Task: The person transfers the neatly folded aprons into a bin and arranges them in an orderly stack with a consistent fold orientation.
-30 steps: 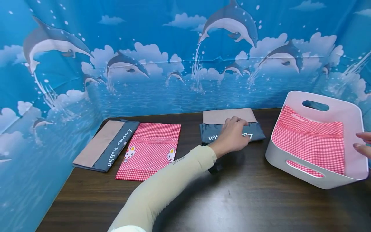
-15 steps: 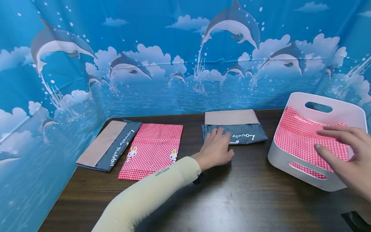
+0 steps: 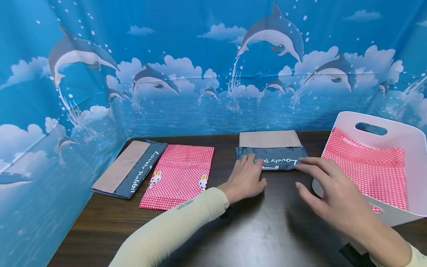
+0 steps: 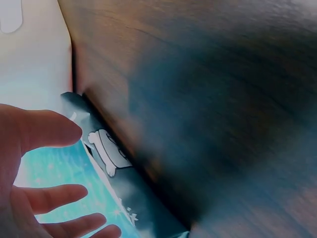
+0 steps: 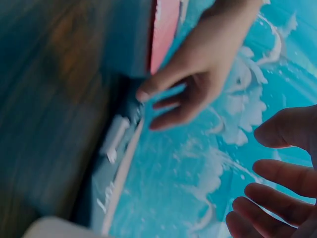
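A folded dark blue cloth with a tan panel and "Lovely Rabbit" lettering (image 3: 271, 140) lies at the back of the table. My left hand (image 3: 245, 181) is at its left front corner, fingers extended; whether the fingertips touch it is unclear. The left wrist view has that hand's thumb and fingers (image 4: 54, 193) spread apart beside the dark cloth (image 4: 148, 203). Near the cloth's right front corner hovers my right hand (image 3: 340, 200), its fingers spread and holding nothing. In the right wrist view, both the right hand (image 5: 277, 183) and the left hand (image 5: 213, 64) look unclenched.
On the right stands a white basket (image 3: 408, 139) with a red checked cloth (image 3: 370, 167) inside; my right hand partly covers its left side. At the left lie another folded blue and tan cloth (image 3: 123, 167) and a red checked cloth with rabbits (image 3: 181, 178). A dolphin-print curtain (image 3: 200, 107) backs the table.
My right hand has come in from the right edge, past the basket, to the folded cloth's right end. My left hand has shifted left from the cloth's middle to its left front corner.
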{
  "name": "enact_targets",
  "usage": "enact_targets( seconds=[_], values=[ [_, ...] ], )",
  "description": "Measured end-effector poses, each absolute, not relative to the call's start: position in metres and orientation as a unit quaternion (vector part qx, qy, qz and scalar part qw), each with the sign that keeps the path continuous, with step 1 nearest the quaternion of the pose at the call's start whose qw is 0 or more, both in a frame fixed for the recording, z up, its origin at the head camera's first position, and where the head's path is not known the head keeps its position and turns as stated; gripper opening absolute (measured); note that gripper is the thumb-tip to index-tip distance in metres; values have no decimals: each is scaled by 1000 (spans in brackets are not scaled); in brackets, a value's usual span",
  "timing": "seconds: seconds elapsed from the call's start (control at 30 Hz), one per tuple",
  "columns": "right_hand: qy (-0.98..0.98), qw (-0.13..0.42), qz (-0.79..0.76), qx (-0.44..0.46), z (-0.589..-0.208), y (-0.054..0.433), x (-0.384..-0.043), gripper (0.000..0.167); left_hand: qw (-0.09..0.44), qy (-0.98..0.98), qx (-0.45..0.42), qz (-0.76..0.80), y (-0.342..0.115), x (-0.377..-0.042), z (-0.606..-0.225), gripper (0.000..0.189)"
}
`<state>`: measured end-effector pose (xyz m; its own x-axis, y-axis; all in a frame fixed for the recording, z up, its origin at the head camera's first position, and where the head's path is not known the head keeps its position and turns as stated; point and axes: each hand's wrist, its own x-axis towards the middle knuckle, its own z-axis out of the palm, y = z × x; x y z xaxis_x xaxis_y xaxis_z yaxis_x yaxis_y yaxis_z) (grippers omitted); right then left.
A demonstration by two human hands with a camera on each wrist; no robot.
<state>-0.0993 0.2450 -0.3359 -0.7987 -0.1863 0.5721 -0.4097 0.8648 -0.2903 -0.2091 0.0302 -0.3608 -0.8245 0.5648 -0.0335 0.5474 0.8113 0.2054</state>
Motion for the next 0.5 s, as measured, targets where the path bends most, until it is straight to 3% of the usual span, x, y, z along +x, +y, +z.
enact_targets(
  seconds=[0.17,0.5],
  values=[
    [-930,247,199,184,-352,230,-106,54,37,952,287,97,25,-207,-364,54],
    [-966,127,163,155,-381,212,-132,57,52,956,274,92,20,-210,-369,57]
  ],
)
